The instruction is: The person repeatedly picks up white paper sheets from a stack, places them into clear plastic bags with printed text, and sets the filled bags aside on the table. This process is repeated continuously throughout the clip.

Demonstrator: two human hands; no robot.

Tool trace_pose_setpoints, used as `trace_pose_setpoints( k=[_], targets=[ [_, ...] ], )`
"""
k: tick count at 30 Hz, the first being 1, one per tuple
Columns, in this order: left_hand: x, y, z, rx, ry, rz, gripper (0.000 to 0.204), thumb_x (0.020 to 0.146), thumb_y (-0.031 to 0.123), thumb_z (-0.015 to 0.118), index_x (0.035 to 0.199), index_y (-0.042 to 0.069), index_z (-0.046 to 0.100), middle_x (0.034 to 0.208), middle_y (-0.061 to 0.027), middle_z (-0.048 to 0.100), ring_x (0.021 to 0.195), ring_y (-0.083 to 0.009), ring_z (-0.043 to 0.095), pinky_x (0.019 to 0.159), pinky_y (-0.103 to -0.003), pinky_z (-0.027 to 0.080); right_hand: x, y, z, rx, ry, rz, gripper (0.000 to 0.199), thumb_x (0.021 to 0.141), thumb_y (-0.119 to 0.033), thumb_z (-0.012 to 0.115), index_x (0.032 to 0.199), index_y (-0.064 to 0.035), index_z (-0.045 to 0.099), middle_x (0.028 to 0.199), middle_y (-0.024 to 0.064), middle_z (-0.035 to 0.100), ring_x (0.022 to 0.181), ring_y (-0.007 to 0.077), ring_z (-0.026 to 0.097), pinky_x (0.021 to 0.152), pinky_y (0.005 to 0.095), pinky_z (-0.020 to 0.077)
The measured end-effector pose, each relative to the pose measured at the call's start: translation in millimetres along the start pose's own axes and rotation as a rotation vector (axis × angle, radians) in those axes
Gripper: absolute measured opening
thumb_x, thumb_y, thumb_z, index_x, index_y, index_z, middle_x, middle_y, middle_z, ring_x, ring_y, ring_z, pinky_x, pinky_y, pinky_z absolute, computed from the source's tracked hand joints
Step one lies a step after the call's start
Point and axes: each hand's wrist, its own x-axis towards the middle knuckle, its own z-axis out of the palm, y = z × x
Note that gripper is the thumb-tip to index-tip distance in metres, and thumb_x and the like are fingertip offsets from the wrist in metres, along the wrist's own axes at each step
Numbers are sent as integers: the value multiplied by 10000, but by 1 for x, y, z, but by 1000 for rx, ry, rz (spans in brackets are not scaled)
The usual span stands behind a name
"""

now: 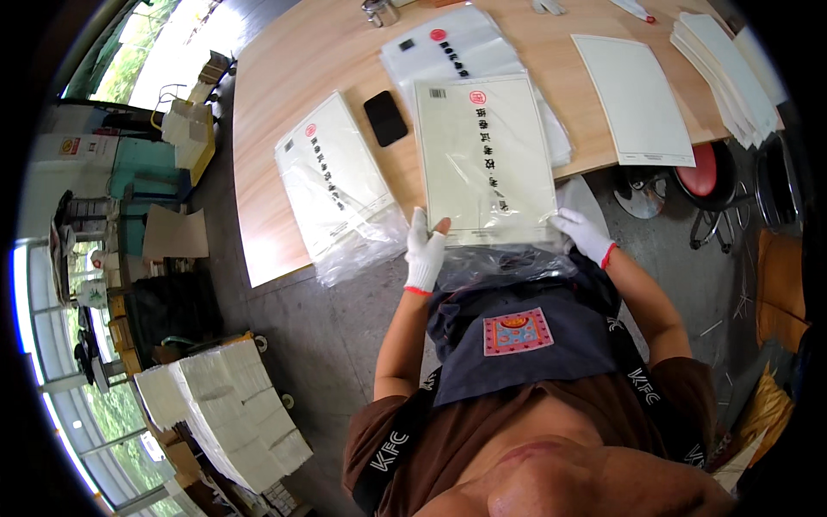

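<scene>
A clear plastic bag holding a cream paper sheaf (487, 164), printed with dark characters and a red seal, lies in front of me, its loose plastic mouth hanging over the table's near edge. My left hand (424, 254), in a white glove with the thumb bare, grips its lower left edge. At the lower right corner, the gloved fingers of my right hand (584, 235) close on the bag. Beneath and beyond it is a stack of clear printed bags (461, 47). To the left rests another filled bag (332, 172), its open end crumpled toward me.
A black phone (385, 118) lies between the filled bags on the wooden table (267, 129). Right of them are a pale sheet (633, 99) and a paper stack (724, 77). A metal container (379, 12) stands at the back. A red-seated stool (708, 172) is beside the table; wrapped paper piles (233, 405) stand left.
</scene>
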Motion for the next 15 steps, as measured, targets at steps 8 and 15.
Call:
trace_pose_setpoints(
  k=[8,15],
  targets=[
    [17,3,-164,-191,345,229,549,889,-10,505,1403,-10,313,1225,-178,520,1100,-210,523,923,-300,431,121,-86,166,-259,-264,-390,281,911,-326,576,803,-67,564,664,-7,526,576,90,511,508,264,433],
    [76,-63,-209,1070,365,-350,539,920,318,502,1415,159,360,1324,-224,484,1182,-348,515,969,-405,425,191,-90,261,-392,-156,-214,329,881,-353,571,914,-28,603,758,112,622,564,220,600,589,365,495]
  ],
)
